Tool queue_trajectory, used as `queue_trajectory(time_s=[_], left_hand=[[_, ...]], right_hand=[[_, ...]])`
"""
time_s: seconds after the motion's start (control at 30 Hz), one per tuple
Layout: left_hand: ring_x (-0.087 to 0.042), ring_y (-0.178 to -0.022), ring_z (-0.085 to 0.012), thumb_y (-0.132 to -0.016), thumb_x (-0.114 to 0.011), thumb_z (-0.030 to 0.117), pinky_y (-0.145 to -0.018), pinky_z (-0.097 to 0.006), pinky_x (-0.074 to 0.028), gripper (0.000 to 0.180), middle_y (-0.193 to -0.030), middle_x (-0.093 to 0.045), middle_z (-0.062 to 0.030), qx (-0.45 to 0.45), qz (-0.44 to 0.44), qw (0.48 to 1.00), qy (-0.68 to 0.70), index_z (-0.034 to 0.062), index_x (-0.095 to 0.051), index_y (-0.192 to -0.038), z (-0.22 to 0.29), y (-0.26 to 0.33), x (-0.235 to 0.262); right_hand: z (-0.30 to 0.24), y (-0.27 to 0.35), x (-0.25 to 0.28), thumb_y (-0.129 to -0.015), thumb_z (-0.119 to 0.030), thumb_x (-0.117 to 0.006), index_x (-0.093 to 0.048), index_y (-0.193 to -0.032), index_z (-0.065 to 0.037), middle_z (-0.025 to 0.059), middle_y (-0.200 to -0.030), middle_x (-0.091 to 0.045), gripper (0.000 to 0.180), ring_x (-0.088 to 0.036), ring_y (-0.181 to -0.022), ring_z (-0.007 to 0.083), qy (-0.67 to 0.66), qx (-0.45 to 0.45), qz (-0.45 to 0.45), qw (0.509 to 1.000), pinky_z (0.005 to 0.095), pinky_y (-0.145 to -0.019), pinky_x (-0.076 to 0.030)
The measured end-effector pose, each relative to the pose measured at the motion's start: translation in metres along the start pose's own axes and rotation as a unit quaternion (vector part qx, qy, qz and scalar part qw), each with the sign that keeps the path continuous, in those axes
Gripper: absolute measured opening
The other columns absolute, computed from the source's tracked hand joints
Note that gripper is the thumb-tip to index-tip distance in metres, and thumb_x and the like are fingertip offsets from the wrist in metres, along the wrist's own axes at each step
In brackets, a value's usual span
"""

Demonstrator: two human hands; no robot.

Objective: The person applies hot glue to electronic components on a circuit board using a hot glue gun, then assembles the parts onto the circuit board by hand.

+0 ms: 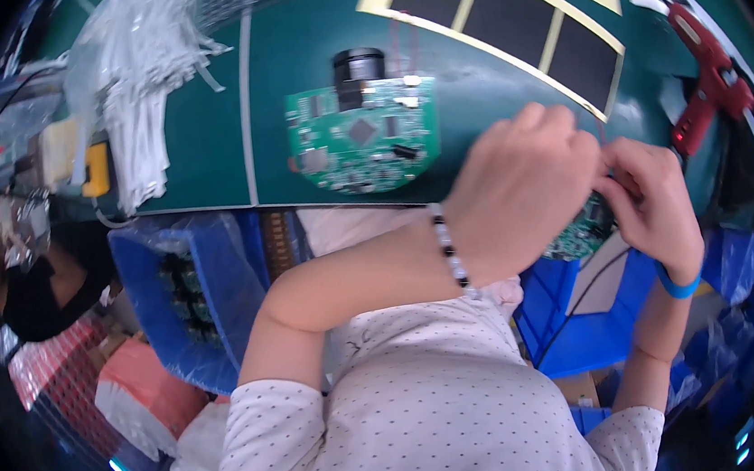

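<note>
Over the table's right front part, my left hand [531, 189] is closed, its fingers curled under and mostly hidden beneath the back of the hand. Close against it, my right hand [657, 199] pinches with thumb and fingertips. What either hand holds is too small or hidden to make out. A thin reddish wire [601, 130] rises between them. Below the hands, a green circuit board [581, 234] is partly covered. To the left, another green circuit board [366, 137] lies flat on the table, with a black cylindrical part [359, 65] at its far edge.
A red hot glue gun [712, 85] lies at the right. Yellow sheets with black pads [506, 19] are at the back. White cable ties [135, 123] lie at the left. Blue bins [237, 294] [578, 343] stand below the table's front edge, the left one holding boards.
</note>
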State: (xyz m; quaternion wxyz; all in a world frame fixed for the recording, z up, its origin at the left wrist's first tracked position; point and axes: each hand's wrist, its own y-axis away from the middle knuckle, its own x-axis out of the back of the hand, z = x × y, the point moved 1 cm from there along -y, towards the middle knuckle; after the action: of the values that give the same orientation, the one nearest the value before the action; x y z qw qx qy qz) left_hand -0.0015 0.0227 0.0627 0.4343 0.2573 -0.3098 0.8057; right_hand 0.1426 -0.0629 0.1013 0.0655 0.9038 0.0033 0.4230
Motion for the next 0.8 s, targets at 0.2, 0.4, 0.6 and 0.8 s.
queue_trajectory(time_s=[0.2,0.4,0.6,0.8], left_hand=[[-0.055,-0.079,-0.0293,-0.080,-0.054,0.004,-0.068,-0.036,-0.044,0.005,-0.081,-0.054,-0.0121,0.014,-0.043,0.999,0.029,0.0010,-0.057,-0.082,-0.010,0.000,0.017],[-0.058,-0.074,-0.0282,-0.083,-0.049,0.001,-0.065,-0.032,-0.046,0.012,-0.086,-0.058,-0.0136,-0.016,-0.035,0.999,0.028,-0.0007,-0.058,-0.090,-0.013,-0.008,0.021],[-0.059,-0.077,-0.0257,-0.082,-0.054,0.001,-0.067,-0.030,-0.047,0.017,-0.091,-0.059,-0.0129,-0.009,-0.017,0.999,0.041,-0.0007,-0.060,-0.097,-0.016,-0.010,0.013],[-0.059,-0.079,-0.0234,-0.081,-0.056,0.002,-0.066,-0.028,-0.048,0.018,-0.093,-0.059,-0.0113,-0.013,-0.046,0.997,0.058,0.0000,-0.062,-0.098,-0.021,-0.009,0.014]], right_hand=[[0.008,-0.005,-0.010,-0.066,0.004,-0.060,-0.050,-0.072,-0.002,0.0143,-0.062,-0.051,0.013,-0.051,-0.061,0.0367,-0.017,0.070,0.032,0.997,0.0401,-0.053,-0.040],[0.015,0.000,-0.008,-0.065,0.005,-0.060,-0.050,-0.071,-0.002,0.0145,-0.062,-0.052,0.014,-0.052,-0.060,0.0362,-0.003,0.091,0.057,0.994,0.0400,-0.051,-0.040],[0.016,0.001,-0.007,-0.067,0.002,-0.064,-0.051,-0.071,-0.003,0.0130,-0.058,-0.050,0.014,-0.052,-0.055,0.0327,-0.015,0.094,0.061,0.994,0.0382,-0.049,-0.039],[0.016,0.004,-0.008,-0.067,-0.002,-0.068,-0.053,-0.072,-0.004,0.0091,-0.052,-0.043,0.015,-0.046,-0.047,0.0255,-0.023,0.076,0.074,0.994,0.0344,-0.045,-0.035]])
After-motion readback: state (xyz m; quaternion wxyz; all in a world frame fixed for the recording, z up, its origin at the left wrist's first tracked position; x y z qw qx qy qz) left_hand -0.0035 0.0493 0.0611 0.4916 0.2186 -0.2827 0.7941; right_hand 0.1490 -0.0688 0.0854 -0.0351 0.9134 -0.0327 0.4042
